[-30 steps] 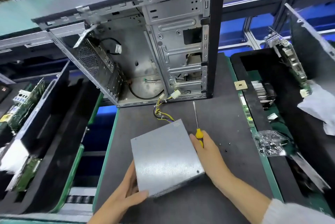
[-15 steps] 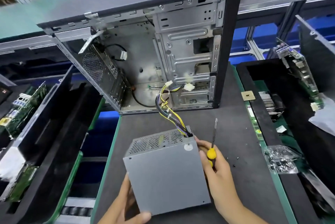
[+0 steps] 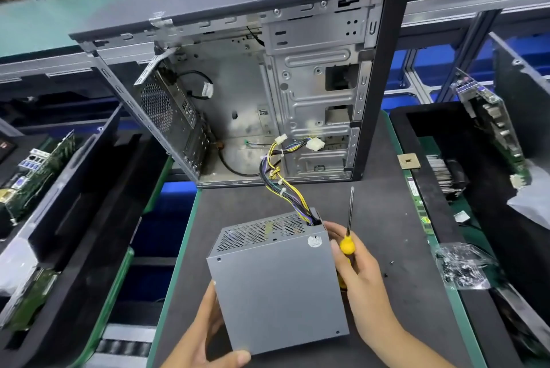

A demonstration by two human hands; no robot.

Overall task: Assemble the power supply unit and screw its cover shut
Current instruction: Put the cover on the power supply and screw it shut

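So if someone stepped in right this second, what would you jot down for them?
Left hand grips the grey metal power supply box at its lower left corner.
Right hand braces the box's right side and holds the yellow-handled screwdriver, tip pointing up.
The box's coloured cable bundle trails into the open grey computer case behind.
Clear bag of screws lies to the right.
Done: box looks closed.
Left: whether its cover screws are in cannot be told.

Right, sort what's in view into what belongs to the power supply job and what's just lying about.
For the job: power supply unit, its cable bundle, yellow-handled screwdriver, bag of screws, loose screws.

Lying about: open computer case, CPU chip, memory stick, circuit boards in the left tray.
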